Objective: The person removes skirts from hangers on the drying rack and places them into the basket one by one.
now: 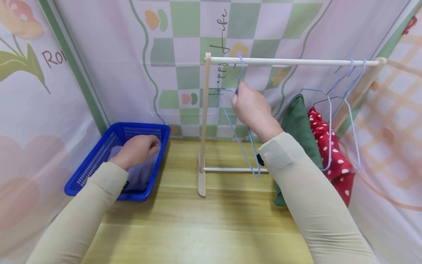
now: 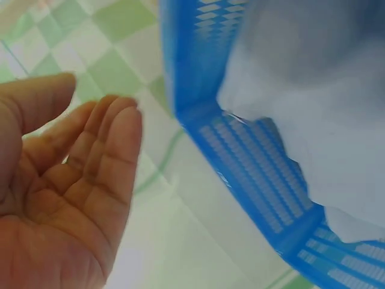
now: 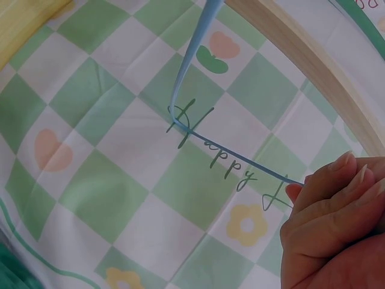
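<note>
Beige sleeves point(image 1: 310, 194) cover both forearms. Loosely curved and holding nothing, the left hand point(image 1: 138, 149) is above white cloth point(image 1: 141, 175) in a blue plastic basket point(image 1: 135, 196); the right hand point(image 1: 252, 106) grips a blue hanger point(image 3: 190, 54), its hook over the white rail point(image 1: 296, 62).

The basket point(image 1: 141, 125) stands on the table point(image 1: 184, 234) left of the rack point(image 1: 204, 121), with a cloth point(image 1: 141, 176) inside and the left hand point(image 1: 138, 150) over it. One hanger point(image 1: 257, 175) hangs near the left end of the rail point(image 1: 290, 61), at the right hand point(image 1: 252, 104); two other hangers point(image 1: 330, 135), each with a garment point(image 1: 300, 126) on it, hang near the right end. A curtain point(image 1: 184, 18) hangs behind.
</note>
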`<state>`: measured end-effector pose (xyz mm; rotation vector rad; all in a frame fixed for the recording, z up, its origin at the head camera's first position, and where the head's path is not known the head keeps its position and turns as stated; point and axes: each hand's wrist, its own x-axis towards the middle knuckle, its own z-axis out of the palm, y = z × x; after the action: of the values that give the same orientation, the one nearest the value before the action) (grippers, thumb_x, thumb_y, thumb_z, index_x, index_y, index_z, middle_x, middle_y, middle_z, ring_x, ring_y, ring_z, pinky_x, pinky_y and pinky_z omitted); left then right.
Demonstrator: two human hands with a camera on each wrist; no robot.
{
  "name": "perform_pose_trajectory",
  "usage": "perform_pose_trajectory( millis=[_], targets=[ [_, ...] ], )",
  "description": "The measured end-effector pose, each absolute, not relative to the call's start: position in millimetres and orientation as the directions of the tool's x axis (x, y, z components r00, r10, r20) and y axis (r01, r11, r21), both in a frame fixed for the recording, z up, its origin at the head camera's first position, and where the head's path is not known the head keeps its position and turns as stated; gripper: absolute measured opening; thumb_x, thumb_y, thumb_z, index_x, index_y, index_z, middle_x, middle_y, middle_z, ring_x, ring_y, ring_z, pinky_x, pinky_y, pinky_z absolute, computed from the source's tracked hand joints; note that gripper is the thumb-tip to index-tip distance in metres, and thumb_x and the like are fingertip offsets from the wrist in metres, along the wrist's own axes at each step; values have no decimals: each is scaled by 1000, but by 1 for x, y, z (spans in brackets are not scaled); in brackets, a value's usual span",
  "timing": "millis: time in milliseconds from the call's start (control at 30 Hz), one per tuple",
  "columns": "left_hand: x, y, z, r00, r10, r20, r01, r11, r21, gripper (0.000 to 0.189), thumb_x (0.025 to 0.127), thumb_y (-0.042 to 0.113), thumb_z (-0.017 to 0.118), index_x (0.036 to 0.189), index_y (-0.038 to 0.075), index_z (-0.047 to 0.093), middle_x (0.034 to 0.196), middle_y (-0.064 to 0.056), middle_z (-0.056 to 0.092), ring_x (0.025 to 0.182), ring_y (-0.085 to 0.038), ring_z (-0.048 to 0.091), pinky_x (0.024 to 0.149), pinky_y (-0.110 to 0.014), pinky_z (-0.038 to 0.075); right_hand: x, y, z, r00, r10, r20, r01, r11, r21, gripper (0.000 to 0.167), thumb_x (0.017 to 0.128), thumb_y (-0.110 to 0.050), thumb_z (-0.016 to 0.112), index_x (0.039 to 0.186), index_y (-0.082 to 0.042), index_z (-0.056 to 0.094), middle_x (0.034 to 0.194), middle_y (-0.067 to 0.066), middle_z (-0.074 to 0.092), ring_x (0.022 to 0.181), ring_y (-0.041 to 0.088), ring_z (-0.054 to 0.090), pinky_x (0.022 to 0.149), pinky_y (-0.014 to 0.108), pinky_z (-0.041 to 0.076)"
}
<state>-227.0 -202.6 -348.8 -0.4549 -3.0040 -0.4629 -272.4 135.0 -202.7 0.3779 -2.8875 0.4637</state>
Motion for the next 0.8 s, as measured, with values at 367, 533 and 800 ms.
perform_pose_trajectory(
  millis=[367,533,800],
  targets=[
    [-230,-157,-329,-918,244,313,366,827,427,31,104,26,65,124,3,67,111,-16,73,95,-29,69,84,-47,57,-273,134,-203,-952,-210,221,-269,920,-284,34,107,-21,31,127,-2,50,107,17,64,85,34,59,76,50,51],
    [-231,-140,-323,-915,226,334,374,788,489,50,105,30,65,145,1,56,135,-20,66,110,-32,71,95,-49,58,-274,134,-202,-957,-198,214,-255,924,-284,35,107,-22,31,129,-2,50,109,17,64,87,35,60,78,52,52],
    [-238,-119,-316,-904,215,369,400,726,559,61,105,31,66,153,-1,46,146,-22,58,119,-35,68,100,-49,57,-274,134,-203,-955,-203,217,-260,923,-284,35,107,-21,31,129,-2,50,107,17,64,86,34,59,76,50,51]
  ],
)
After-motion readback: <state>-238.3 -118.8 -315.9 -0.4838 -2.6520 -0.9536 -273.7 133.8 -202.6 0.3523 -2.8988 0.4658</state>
